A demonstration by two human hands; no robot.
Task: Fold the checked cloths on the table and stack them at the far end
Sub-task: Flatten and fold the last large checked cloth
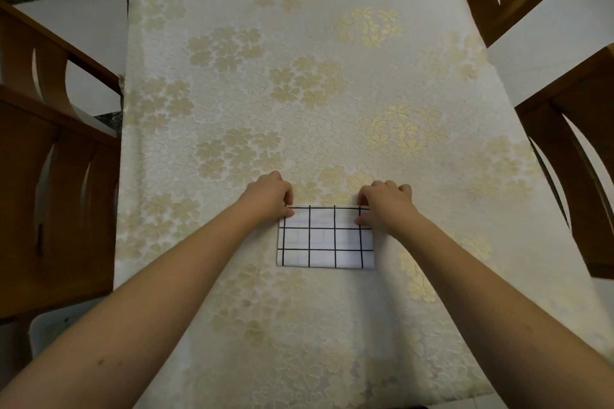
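Observation:
One white cloth with a black check (325,239) lies folded into a small flat rectangle on the table, a little nearer to me than the middle. My left hand (270,194) pinches its far left corner between thumb and fingers. My right hand (382,202) pinches the far right corner in the same way. Both hands rest on the table at the cloth's far edge. No other checked cloth shows in this view.
The long table (299,60) wears a cream tablecloth with gold flower clusters. Wooden chairs stand along both sides: two on the left (50,159), two on the right (571,149). A pale floor shows beyond the table's edges.

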